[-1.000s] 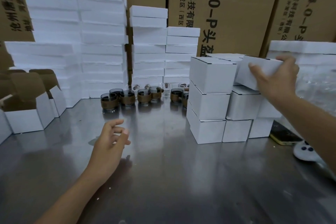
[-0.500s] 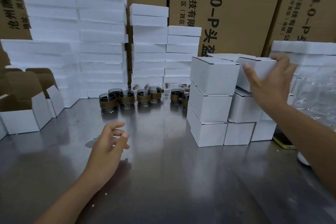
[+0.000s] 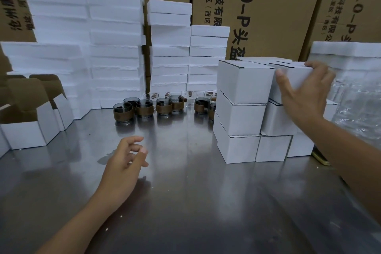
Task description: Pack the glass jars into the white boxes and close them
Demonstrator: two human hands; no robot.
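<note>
Filling the back of the scene, brown cartons (image 3: 268, 16) printed with dark characters are stood behind tall stacks of white foam slabs (image 3: 92, 47). A steel table (image 3: 195, 202) is spread across the foreground. On its right half, closed white boxes (image 3: 241, 113) are piled three high in touching columns. At the left edge, open white boxes (image 3: 26, 134) are set with their brown flaps raised. Crumpled clear plastic film (image 3: 360, 105) is heaped at the far right, beside the pile. A top box (image 3: 293, 76), shut, is seen on the second column, just beside the uppermost box of the front column. It is grasped by the right grip (image 3: 303, 97), with the thumb laid on the near face and the fingers hooked over the top edge. The left grip (image 3: 123, 163) is held above the middle of the table, released, its fingers loosely curled around nothing. Glass jars (image 3: 144, 108) with brown sleeves are grouped upright at the back of the table, between the foam stacks and the pile. A flat yellow-edged object (image 3: 321, 160) is partly hidden under the right forearm.
</note>
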